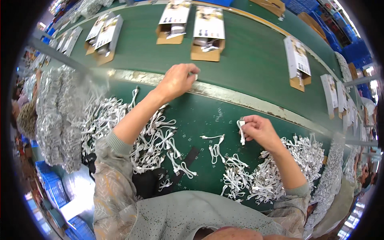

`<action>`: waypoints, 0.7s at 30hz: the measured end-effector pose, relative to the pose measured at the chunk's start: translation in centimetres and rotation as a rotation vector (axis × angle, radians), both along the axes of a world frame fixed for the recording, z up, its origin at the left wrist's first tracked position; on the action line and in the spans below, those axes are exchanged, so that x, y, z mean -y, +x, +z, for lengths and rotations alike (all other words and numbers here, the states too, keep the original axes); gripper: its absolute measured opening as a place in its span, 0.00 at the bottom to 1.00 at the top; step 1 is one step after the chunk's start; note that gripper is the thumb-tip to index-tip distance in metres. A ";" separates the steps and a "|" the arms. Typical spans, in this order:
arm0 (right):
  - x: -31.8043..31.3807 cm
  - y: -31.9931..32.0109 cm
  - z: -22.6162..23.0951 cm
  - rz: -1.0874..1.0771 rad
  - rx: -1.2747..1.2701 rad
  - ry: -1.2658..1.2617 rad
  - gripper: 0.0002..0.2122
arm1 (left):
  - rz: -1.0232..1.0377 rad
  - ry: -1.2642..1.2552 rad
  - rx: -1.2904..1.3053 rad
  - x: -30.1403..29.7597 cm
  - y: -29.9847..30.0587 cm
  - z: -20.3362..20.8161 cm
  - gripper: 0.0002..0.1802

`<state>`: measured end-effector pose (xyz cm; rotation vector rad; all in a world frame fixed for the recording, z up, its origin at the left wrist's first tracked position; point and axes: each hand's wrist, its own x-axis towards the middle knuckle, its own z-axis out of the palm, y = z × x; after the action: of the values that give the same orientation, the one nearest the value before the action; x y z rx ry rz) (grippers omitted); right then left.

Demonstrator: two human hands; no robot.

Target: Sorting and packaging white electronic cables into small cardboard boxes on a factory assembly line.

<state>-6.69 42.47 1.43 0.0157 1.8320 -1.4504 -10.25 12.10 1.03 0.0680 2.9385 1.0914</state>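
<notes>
Green conveyor [252, 52] runs beyond the pale rail [248, 102], carrying open-ended cartons [208, 25] with plastic-wrapped items [209, 45] inside. Near side of rail: our right hand [259, 131] pinches a folded white cable [241, 131] between closed fingertips, loop hanging beside them. Over the rail, our left hand [178, 81] curls; contents unclear.

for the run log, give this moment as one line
left hand: by edge strip, grip unclear | right hand: holding white cable | green table: cable piles | green belt: open boxes
</notes>
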 end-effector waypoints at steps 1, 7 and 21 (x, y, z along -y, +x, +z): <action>0.5 -0.4 0.4 -0.009 0.035 -0.030 0.09 | -0.036 -0.098 -0.021 0.8 1.7 0.9 0.12; 6.5 -3.0 0.1 -0.052 -0.158 -0.262 0.06 | -0.083 -0.545 0.212 4.8 9.1 2.3 0.16; 18.9 -18.4 -6.6 0.075 -1.730 0.074 0.10 | 0.141 0.211 0.301 7.4 10.4 3.2 0.11</action>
<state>-25.09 23.55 -5.12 -1.7010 3.0192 -1.3025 0.18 4.73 4.22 -0.2815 2.5872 1.2967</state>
